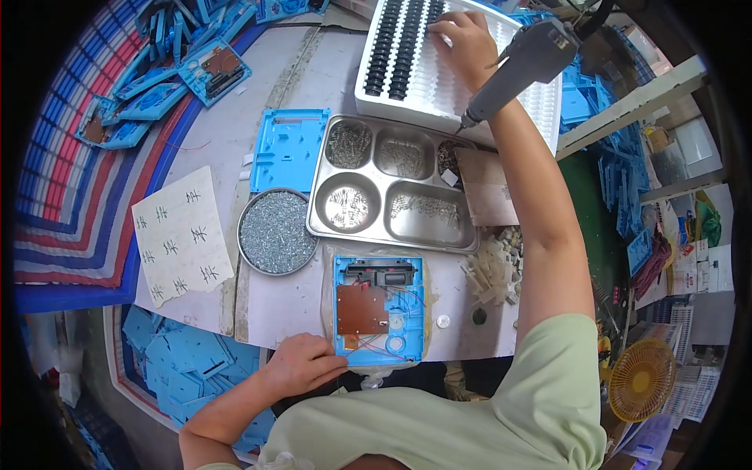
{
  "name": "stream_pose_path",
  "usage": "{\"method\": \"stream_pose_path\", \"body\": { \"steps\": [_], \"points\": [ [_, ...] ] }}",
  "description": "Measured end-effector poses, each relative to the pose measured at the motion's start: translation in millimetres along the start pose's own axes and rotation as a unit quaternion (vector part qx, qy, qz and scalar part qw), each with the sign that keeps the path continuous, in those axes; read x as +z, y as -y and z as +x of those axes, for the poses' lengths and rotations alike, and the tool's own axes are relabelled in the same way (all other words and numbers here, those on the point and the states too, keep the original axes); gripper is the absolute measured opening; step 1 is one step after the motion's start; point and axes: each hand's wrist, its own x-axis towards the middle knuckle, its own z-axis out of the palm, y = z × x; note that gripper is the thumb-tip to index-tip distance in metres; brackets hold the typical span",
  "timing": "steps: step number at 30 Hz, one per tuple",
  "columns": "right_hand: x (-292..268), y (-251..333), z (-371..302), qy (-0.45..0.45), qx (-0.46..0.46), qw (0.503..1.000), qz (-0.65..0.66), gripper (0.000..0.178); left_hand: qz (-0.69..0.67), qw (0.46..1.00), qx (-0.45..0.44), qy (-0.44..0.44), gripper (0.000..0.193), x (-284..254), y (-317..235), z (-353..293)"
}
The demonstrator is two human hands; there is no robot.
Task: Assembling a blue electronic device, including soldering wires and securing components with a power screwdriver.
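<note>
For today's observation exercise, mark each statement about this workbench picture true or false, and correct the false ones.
1. The right hand reaches onto the white tray at the far side of the table. True.
2. The left hand rests at the near left corner of the blue case. True.
3. The round dish of screws stands to the right of the metal tray. False: it stands to its left.
4. The blue case is closed with a lid. False: it lies open, showing a brown board and wires.
5. The power screwdriver lies flat on the paper sheet. False: it hangs by the right forearm, tip down.
</note>
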Motion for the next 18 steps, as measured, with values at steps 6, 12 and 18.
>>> {"method": "stream_pose_path", "body": {
  "steps": [6, 12, 18],
  "points": [
    [52.7, -65.5, -22.7, -0.113, 0.118, 0.970, 0.178, 0.019, 0.000, 0.999, -0.032, -0.005, 0.018, 5.4, -3.7, -5.1],
    [-122.0, -58.4, -92.3, -0.257, 0.407, 0.678, 0.556, 0.026, 0.002, 0.999, -0.034, -0.006, 0.026, 5.6, -3.2, -5.4],
    [-243.1, 237.1, -159.0, 0.218, 0.195, 0.846, 0.446, 0.020, -0.013, 0.999, -0.035, -0.004, 0.030, 9.9, 0.4, -4.1]
  ]
}}
